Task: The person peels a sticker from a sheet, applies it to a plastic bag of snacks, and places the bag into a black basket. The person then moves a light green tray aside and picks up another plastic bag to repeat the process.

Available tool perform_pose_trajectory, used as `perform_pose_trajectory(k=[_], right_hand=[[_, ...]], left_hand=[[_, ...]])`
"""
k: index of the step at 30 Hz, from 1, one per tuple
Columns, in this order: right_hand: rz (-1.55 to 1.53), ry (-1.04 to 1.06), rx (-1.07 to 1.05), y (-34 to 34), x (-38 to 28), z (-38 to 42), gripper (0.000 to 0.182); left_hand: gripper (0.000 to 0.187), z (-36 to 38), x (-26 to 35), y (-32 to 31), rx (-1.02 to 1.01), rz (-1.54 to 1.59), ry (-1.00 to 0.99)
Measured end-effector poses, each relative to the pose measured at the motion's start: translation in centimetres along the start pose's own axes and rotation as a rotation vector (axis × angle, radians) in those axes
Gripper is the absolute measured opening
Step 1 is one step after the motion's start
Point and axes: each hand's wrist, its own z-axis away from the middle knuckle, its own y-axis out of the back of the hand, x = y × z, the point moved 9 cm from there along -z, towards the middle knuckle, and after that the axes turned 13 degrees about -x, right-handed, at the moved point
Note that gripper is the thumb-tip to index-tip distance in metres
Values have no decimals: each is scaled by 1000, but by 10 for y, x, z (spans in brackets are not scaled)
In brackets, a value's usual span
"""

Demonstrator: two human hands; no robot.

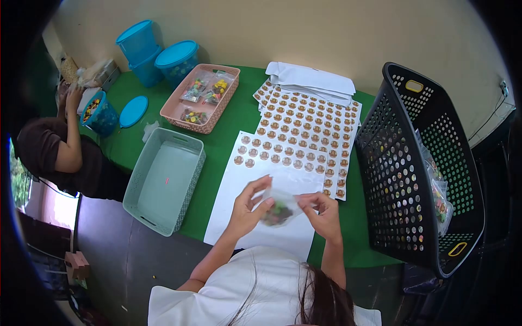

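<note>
Between my hands is a small clear plastic bag (279,211) with green and dark pieces inside, a little blurred. My left hand (251,205) grips its left side with thumb and fingers. At the bag's upper right corner, my right hand (323,213) pinches the plastic. Both hands are above white sticker sheets (228,204) printed with rows of round brown labels (296,122). The lower left sheet has a large bare white area where no labels show.
Left of the sheets are a grey-green basket (196,179) and a pink basket (222,117) holding filled bags. A tall black perforated basket (391,163) with bags inside stands right. Blue tubs (144,68) are at the back; a co-worker (51,146) is at far left.
</note>
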Motion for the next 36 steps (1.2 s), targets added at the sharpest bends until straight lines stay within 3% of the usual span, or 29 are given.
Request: perform_pose_trajectory(k=[1, 3, 5, 7, 9, 11, 13, 14, 15, 16, 17, 18, 19, 21, 24, 35, 36], right_hand=[[-153, -3, 110, 7, 8, 2, 11], [-156, -14, 174, 12, 13, 2, 11], [-158, -25, 240, 15, 15, 4, 12], [-283, -7, 163, 1, 13, 3, 15], [-69, 146, -63, -26, -16, 1, 31], [26, 223, -213, -43, -39, 0, 36], [71, 246, -231, -44, -41, 1, 37], [76, 254, -238, -41, -35, 2, 37], [81, 263, -247, -40, -30, 2, 36], [114, 262, -65, -27, -28, 2, 33], [114, 265, -63, -30, -31, 1, 33], [22, 192, 89, -19, -26, 1, 33], [-72, 118, 239, -8, -19, 3, 32], [-88, 147, 256, -7, -19, 3, 34], [-236, 32, 16, -30, 0, 1, 24], [-437, -9, -27, -33, 3, 0, 25], [-457, -20, -44, -36, 5, 0, 25]], left_hand=[[37, 4, 8, 10, 152, -92, -128], [45, 5, 3, 11, 95, -168, -60], [56, 1, 14, -14, -174, -453, -110], [65, 1, 24, -29, -200, -476, -132], [73, 2, 27, -35, -163, -416, -176], [72, 3, 25, -35, -154, -443, -242], [57, 4, -1, -17, -56, 15, -34], [41, 6, -4, -3, 82, 72, -46], [41, 8, -3, -1, 80, 69, -46], [36, 10, -5, 5, 95, 63, 4], [32, 12, -8, 8, 110, 58, 53], [28, 13, 0, 5, 127, 63, 8], [28, 13, 2, 4, 125, 62, 8], [26, 12, 2, -10, -11, -17, 53], [25, 11, -2, -20, -51, -26, 106], [40, 13, -26, -12, -7, 105, 197], [39, 12, -20, -7, 98, 259, 152]])
